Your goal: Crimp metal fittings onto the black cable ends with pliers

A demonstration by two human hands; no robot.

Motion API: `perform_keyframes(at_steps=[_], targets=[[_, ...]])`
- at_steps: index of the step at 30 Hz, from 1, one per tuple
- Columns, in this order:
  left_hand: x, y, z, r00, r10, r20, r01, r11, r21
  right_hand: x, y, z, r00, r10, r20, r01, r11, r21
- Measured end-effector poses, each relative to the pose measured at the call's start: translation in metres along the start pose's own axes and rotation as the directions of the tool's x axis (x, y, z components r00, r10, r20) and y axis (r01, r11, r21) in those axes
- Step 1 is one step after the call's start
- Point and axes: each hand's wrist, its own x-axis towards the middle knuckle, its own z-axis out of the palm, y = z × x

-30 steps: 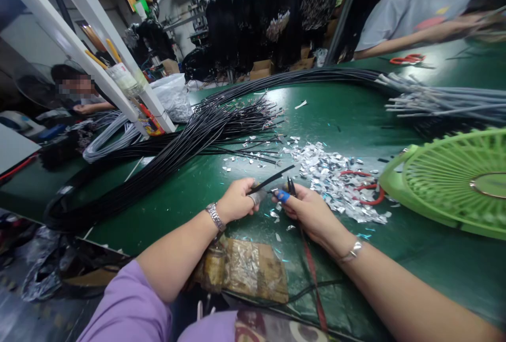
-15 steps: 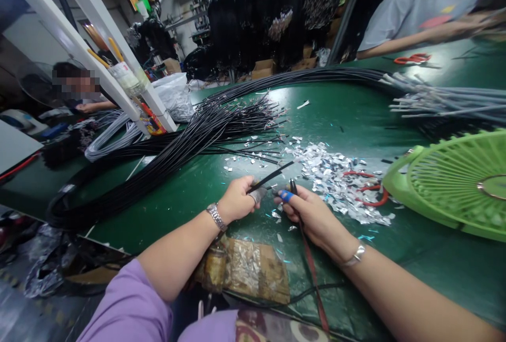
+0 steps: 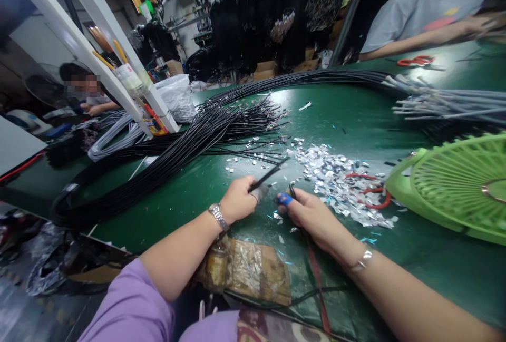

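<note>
My left hand [image 3: 239, 199] is closed round the end of a black cable [image 3: 267, 174] that sticks out up and to the right. My right hand [image 3: 312, 214] is closed on a dark tool [image 3: 291, 191], with a blue cover on the thumb tip. The two hands almost meet above the green table [image 3: 340, 115]. A pile of silver foil scraps [image 3: 336, 181] lies just beyond my right hand. A big bundle of black cables [image 3: 185, 147] runs from the left edge to the table's middle.
A green fan grille [image 3: 454, 184] lies at the right. Red-handled scissors [image 3: 367, 192] rest in the scraps. Grey cables [image 3: 446, 104] lie at the back right. A person's arm [image 3: 415, 41] reaches over the far edge near another pair of red scissors [image 3: 415, 60]. A white frame post [image 3: 98, 57] stands left.
Both hands have stayed together at the same spot; the cable end has tilted slightly and the view has shifted a little.
</note>
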Motion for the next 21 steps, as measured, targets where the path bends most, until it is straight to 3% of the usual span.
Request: perform_keyframes(at_steps=[3, 6, 8, 11, 21], targets=[[0.0036, 0.0029, -0.0038, 0.979, -0.188, 0.072, 0.200, 0.948, -0.245, -0.0007, 0.0025, -0.0048, 0.970, -0.238, -0.048, 0.196, 0.885, -0.422], [0.0045, 0.0054, -0.0064, 0.956, -0.234, 0.176, 0.284, 0.885, -0.368, -0.0018, 0.0053, -0.0059, 0.906, -0.424, -0.007, 0.317, 0.689, -0.651], [0.0041, 0.0058, -0.0068, 0.947, -0.240, 0.215, 0.310, 0.863, -0.399, -0.0021, 0.0069, -0.0047, 0.857, -0.515, 0.038, 0.385, 0.589, -0.710], [0.0032, 0.0051, -0.0056, 0.945, -0.232, 0.232, 0.310, 0.860, -0.406, -0.0014, 0.0085, -0.0028, 0.813, -0.578, 0.069, 0.423, 0.505, -0.752], [0.0009, 0.0041, 0.0002, 0.951, -0.194, 0.238, 0.264, 0.914, -0.307, 0.0012, 0.0100, -0.0021, 0.816, -0.573, 0.077, 0.398, 0.460, -0.794]])
